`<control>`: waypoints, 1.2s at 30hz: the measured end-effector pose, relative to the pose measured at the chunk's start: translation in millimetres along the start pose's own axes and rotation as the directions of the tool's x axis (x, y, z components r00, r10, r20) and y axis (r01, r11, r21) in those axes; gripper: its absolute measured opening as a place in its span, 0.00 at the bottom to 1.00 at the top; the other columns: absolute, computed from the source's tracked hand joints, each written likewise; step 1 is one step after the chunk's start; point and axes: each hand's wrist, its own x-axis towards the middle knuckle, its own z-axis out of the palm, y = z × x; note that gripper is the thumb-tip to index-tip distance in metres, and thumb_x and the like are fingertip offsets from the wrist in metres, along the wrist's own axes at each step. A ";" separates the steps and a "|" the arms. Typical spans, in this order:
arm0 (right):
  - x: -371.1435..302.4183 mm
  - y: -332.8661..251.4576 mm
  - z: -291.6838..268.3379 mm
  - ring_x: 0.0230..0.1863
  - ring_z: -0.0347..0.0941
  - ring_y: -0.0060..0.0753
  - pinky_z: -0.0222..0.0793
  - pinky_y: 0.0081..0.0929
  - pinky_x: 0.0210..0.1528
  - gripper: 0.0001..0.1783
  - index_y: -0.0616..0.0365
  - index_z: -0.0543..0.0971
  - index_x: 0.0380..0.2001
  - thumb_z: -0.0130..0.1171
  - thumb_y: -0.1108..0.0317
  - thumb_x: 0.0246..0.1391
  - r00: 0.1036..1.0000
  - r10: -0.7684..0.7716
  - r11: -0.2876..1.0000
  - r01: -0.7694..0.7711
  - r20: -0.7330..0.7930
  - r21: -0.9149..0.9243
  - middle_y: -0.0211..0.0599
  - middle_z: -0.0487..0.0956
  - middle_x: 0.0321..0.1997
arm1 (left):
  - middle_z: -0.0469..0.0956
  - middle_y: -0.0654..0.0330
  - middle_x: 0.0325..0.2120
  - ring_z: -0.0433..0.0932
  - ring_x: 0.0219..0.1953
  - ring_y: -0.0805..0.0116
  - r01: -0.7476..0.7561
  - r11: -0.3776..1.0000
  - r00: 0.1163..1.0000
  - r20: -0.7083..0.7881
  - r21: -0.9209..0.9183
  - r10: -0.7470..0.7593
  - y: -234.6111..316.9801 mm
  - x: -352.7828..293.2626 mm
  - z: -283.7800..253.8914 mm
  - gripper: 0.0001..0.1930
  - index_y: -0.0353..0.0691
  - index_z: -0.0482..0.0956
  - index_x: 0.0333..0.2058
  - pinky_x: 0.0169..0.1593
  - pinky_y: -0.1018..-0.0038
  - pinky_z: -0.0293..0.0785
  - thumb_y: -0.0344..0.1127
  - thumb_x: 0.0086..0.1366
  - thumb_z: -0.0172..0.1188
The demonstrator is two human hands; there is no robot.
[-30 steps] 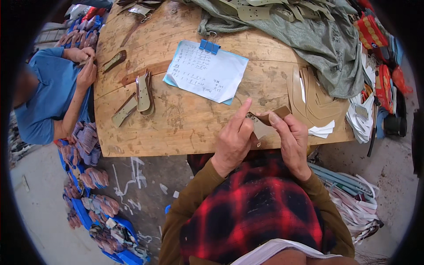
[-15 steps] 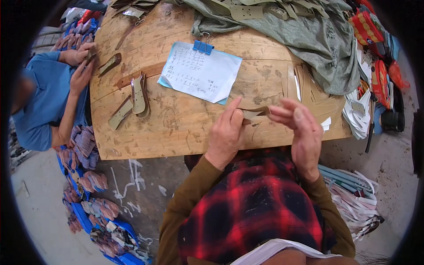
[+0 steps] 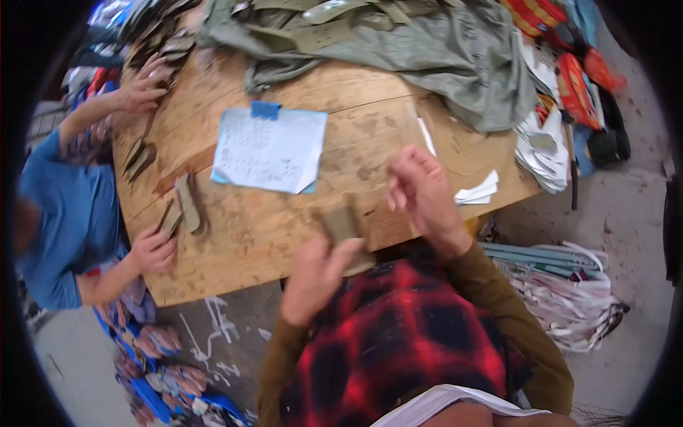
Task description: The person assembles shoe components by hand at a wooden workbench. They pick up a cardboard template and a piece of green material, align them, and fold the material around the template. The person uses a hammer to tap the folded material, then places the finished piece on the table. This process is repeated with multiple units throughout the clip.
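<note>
olive piece held at the table edge

an olive-brown flat piece [image 3: 341, 226] was gripped by the left hand [image 3: 318, 276] over the near edge of the wooden table [image 3: 284, 235]. the right hand [image 3: 421, 188] was raised just beside it, fingers loosely curled, nothing held. farther off, a clipped paper sheet [image 3: 269, 149] and grey-green cloth [image 3: 398, 50] were seen.

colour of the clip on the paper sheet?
Blue clip, at the sheet's top edge; head view.

Wooden table [image 3: 284, 245], clipped paper sheet [image 3: 270, 151] lay flat, olive cloth [image 3: 427, 50] heaped at the far edge, blue-sleeved co-worker [image 3: 64, 220] sat alongside, white slips [image 3: 478, 192] nearby.
</note>
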 end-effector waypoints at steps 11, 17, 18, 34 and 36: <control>-16.3 -54.7 -117.5 0.38 0.67 0.44 0.62 0.37 0.41 0.08 0.60 0.77 0.32 0.62 0.70 0.48 0.877 -0.405 -0.149 0.218 0.261 -0.965 0.39 0.70 0.32 | 0.74 0.51 0.48 0.74 0.49 0.63 0.233 0.744 0.554 -0.714 0.627 0.428 -61.5 -10.2 -136.7 0.20 0.33 0.70 0.56 0.52 0.70 0.70 0.40 0.72 0.51; -13.9 -48.9 -124.5 0.38 0.68 0.43 0.62 0.35 0.41 0.07 0.59 0.76 0.32 0.63 0.72 0.49 0.876 -0.416 -0.109 0.219 0.244 -0.970 0.39 0.72 0.32 | 0.73 0.51 0.53 0.73 0.53 0.60 -0.191 0.866 0.651 -0.601 0.461 0.464 -33.4 13.8 -74.0 0.18 0.32 0.72 0.55 0.54 0.69 0.71 0.30 0.67 0.56; -13.7 -51.0 -126.7 0.38 0.68 0.43 0.62 0.35 0.41 0.08 0.59 0.75 0.32 0.63 0.71 0.49 0.870 -0.417 -0.123 0.234 0.264 -0.965 0.39 0.72 0.32 | 0.73 0.51 0.54 0.73 0.55 0.59 -0.225 0.874 0.699 -0.553 0.431 0.453 -30.3 19.9 -57.7 0.20 0.32 0.72 0.55 0.54 0.68 0.71 0.27 0.64 0.58; 0.1 -56.7 -113.1 0.30 0.69 0.42 0.61 0.35 0.39 0.07 0.59 0.75 0.27 0.64 0.71 0.50 0.798 -0.536 -0.106 0.260 0.276 -0.960 0.35 0.72 0.25 | 0.80 0.52 0.36 0.81 0.36 0.61 -0.358 0.909 0.933 -0.040 -0.213 0.359 -3.5 48.1 49.9 0.13 0.34 0.76 0.45 0.40 0.72 0.76 0.32 0.64 0.60; 1.2 -68.5 -106.7 0.27 0.70 0.38 0.63 0.30 0.33 0.06 0.60 0.75 0.27 0.62 0.72 0.52 0.796 -0.534 -0.087 0.283 0.285 -0.955 0.36 0.73 0.25 | 0.81 0.52 0.36 0.81 0.36 0.62 -0.340 0.909 0.937 -0.003 -0.242 0.350 1.4 51.4 50.1 0.12 0.33 0.77 0.44 0.40 0.72 0.77 0.33 0.66 0.59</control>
